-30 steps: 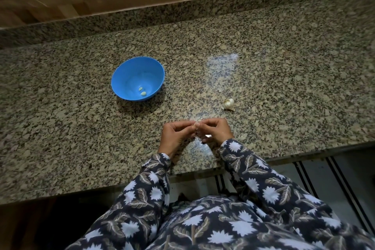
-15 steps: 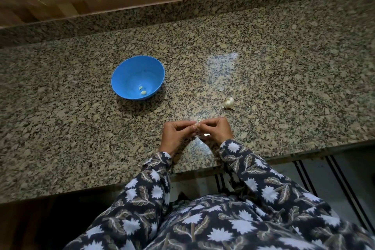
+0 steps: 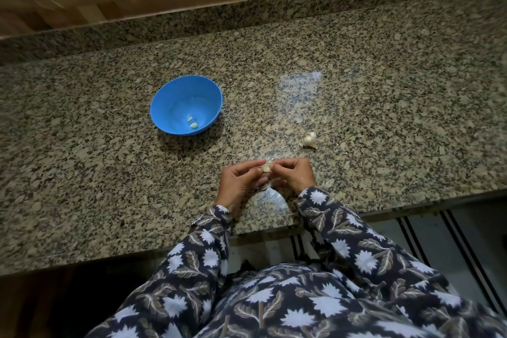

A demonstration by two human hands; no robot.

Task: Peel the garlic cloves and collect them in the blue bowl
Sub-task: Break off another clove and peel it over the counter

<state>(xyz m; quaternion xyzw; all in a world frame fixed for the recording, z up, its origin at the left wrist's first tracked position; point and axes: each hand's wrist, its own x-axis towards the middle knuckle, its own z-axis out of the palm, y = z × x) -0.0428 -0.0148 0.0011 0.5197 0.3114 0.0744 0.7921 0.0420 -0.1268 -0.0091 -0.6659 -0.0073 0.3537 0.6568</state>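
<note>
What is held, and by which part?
One small pale garlic clove, pinched by the left hand at its left end and the right hand at its right.

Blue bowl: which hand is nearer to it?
Left. The left hand is right of the blue bowl, closer to the camera; the right hand is farther right. Both pinch a garlic clove.

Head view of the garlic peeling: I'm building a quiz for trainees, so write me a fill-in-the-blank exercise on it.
The blue bowl holds ___ peeled cloves.
The left hand and right hand pinch one garlic clove ___ them.
The unpeeled garlic piece lies on the countertop to the ___ of the bowl.
Missing: two; between; right.
</note>
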